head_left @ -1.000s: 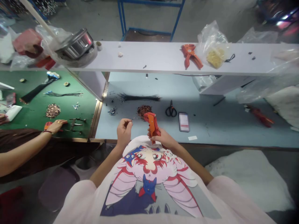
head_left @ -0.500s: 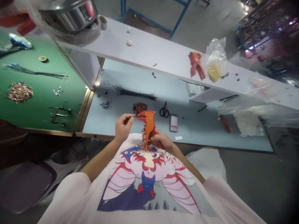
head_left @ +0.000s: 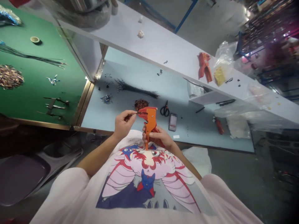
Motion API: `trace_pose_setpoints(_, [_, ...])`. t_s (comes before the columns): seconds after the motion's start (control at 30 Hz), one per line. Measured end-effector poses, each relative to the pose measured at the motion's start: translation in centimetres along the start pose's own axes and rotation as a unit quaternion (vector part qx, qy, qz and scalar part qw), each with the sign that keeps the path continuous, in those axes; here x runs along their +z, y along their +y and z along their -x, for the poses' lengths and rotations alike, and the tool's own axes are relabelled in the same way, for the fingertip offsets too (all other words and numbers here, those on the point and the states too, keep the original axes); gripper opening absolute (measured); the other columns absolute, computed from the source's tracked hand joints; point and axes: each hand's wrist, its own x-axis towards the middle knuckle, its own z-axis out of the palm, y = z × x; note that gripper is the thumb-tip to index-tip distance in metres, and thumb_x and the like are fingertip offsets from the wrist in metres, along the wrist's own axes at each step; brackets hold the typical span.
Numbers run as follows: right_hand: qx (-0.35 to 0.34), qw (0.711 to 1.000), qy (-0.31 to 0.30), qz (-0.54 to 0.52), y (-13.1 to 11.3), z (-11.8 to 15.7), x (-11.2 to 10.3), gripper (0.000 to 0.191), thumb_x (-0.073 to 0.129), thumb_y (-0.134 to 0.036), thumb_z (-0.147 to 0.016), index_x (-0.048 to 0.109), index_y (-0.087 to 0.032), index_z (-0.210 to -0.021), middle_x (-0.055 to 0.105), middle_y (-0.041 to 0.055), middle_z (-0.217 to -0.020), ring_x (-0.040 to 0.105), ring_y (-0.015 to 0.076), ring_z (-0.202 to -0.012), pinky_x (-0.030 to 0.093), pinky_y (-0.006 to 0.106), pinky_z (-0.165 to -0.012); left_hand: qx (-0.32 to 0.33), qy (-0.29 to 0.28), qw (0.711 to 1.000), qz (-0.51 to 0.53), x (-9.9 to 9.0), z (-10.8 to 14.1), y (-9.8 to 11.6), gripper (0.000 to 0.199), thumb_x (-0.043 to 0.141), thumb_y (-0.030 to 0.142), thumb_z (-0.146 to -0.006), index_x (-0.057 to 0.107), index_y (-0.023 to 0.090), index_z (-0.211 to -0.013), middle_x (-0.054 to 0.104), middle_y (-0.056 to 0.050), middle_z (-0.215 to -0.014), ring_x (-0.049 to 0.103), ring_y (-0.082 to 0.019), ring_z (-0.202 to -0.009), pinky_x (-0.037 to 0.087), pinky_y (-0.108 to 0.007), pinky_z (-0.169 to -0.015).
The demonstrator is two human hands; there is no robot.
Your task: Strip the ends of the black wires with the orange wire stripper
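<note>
My right hand (head_left: 161, 137) is wrapped around the handles of an orange and red wire stripper (head_left: 152, 119), which stands upright in front of my shirt with its jaws pointing left. My left hand (head_left: 123, 124) is pinched at the mouth of those jaws, holding a thin dark wire (head_left: 135, 112) that is mostly hidden by the fingers. Just behind the tool lies a heap of reddish-brown bits (head_left: 141, 103). A bundle of dark wires (head_left: 137, 89) stretches across the blue mat farther back, and a small pile of short bluish pieces (head_left: 106, 99) sits to its left.
Scissors (head_left: 165, 110) and a phone (head_left: 173, 122) lie right of the stripper. A white shelf (head_left: 173, 51) crosses behind, bearing another red stripper (head_left: 205, 67) and plastic bags. At left, a green mat (head_left: 72, 93) holds more wires and a copper-coloured heap (head_left: 10, 77).
The view has turned slightly, so the surroundings shift in the picture. My left fingertips are now closer to the stripper's jaws. Both hands keep their hold.
</note>
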Motion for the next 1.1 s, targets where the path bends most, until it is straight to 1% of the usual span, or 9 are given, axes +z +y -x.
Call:
trace_pose_setpoints(0.23, [0.004, 1.000, -0.012, 0.020, 0.1, -0.8, 0.8, 0.031, 0.067, -0.028, -0.075, 0.054, -0.014, -0.099, 0.060, 0.0036, -0.076, 0.059, 0.0154, -0.065, 0.049, 0.029, -0.057, 0.005, -0.022, 1.000, -0.014, -1.4, -0.5, -0.6, 0.015, 0.060, 0.028, -0.076, 0.070, 0.018, -0.078, 0.056, 0.001, -0.058, 0.040, -0.008, -0.050, 0.034, -0.020, -0.048])
trace_pose_setpoints(0.37, [0.010, 0.999, 0.004, 0.036, 0.1, -1.1, 1.0, 0.031, 0.067, -0.031, -0.075, 0.053, -0.015, -0.098, 0.060, 0.0032, -0.073, 0.059, 0.0153, -0.063, 0.049, 0.028, -0.054, 0.006, -0.047, 0.999, -0.022, -1.9, -1.0, -1.1, 0.014, 0.059, 0.028, -0.076, 0.068, 0.017, -0.076, 0.047, 0.003, -0.052, 0.035, -0.007, -0.047, 0.030, -0.020, -0.046])
trace_pose_setpoints(0.5, [0.015, 0.997, 0.032, 0.062, 0.0, -1.2, 1.2, 0.032, 0.069, -0.033, -0.074, 0.054, -0.014, -0.095, 0.060, 0.0028, -0.071, 0.059, 0.0144, -0.059, 0.049, 0.027, -0.052, 0.013, -0.074, 0.996, -0.047, -2.2, -1.4, -1.5, 0.014, 0.058, 0.029, -0.077, 0.066, 0.018, -0.075, 0.042, 0.005, -0.049, 0.034, -0.007, -0.046, 0.030, -0.020, -0.047])
trace_pose_setpoints(0.6, [0.009, 0.997, 0.029, 0.070, 0.2, -1.2, 1.0, 0.029, 0.067, -0.035, -0.076, 0.054, -0.015, -0.092, 0.058, 0.0010, -0.066, 0.057, 0.0138, -0.056, 0.048, 0.026, -0.050, 0.031, -0.083, 0.993, -0.079, -2.3, -1.5, -1.8, 0.014, 0.058, 0.030, -0.077, 0.066, 0.018, -0.076, 0.042, 0.005, -0.048, 0.036, -0.008, -0.047, 0.032, -0.022, -0.050])
trace_pose_setpoints(0.7, [0.014, 0.998, 0.019, 0.060, 0.6, -1.4, 0.6, 0.026, 0.065, -0.035, -0.078, 0.052, -0.016, -0.090, 0.053, -0.0016, -0.061, 0.053, 0.0126, -0.052, 0.049, 0.028, -0.049, 0.053, -0.089, 0.989, -0.105, -2.1, -1.4, -2.3, 0.014, 0.057, 0.029, -0.078, 0.067, 0.019, -0.077, 0.043, 0.004, -0.048, 0.040, -0.009, -0.049, 0.034, -0.022, -0.053])
trace_pose_setpoints(0.8, [0.022, 0.999, 0.022, 0.038, 1.2, -1.5, 0.0, 0.027, 0.066, -0.035, -0.077, 0.049, -0.017, -0.087, 0.048, -0.0047, -0.058, 0.048, 0.0102, -0.048, 0.050, 0.028, -0.048, 0.061, -0.089, 0.986, -0.130, -1.5, -1.2, -2.8, 0.015, 0.055, 0.028, -0.079, 0.068, 0.020, -0.078, 0.045, 0.003, -0.050, 0.041, -0.010, -0.051, 0.034, -0.023, -0.055])
trace_pose_setpoints(0.97, [0.037, 0.999, 0.020, 0.017, 1.8, -1.7, -1.4, 0.030, 0.069, -0.036, -0.075, 0.046, -0.019, -0.083, 0.046, -0.0062, -0.059, 0.045, 0.0081, -0.046, 0.050, 0.027, -0.044, 0.042, -0.086, 0.983, -0.159, -0.3, -0.6, -3.6, 0.016, 0.054, 0.028, -0.079, 0.067, 0.020, -0.079, 0.049, 0.003, -0.052, 0.043, -0.011, -0.052, 0.032, -0.023, -0.054])
trace_pose_setpoints(1.1, [0.028, 0.999, 0.013, 0.016, 2.0, -1.8, -2.3, 0.030, 0.068, -0.037, -0.076, 0.045, -0.018, -0.079, 0.045, -0.0067, -0.057, 0.042, 0.0067, -0.043, 0.049, 0.024, -0.042, 0.017, -0.087, 0.981, -0.171, 0.3, -0.3, -3.8, 0.016, 0.054, 0.030, -0.080, 0.066, 0.019, -0.080, 0.056, 0.001, -0.057, 0.045, -0.011, -0.052, 0.033, -0.023, -0.055])
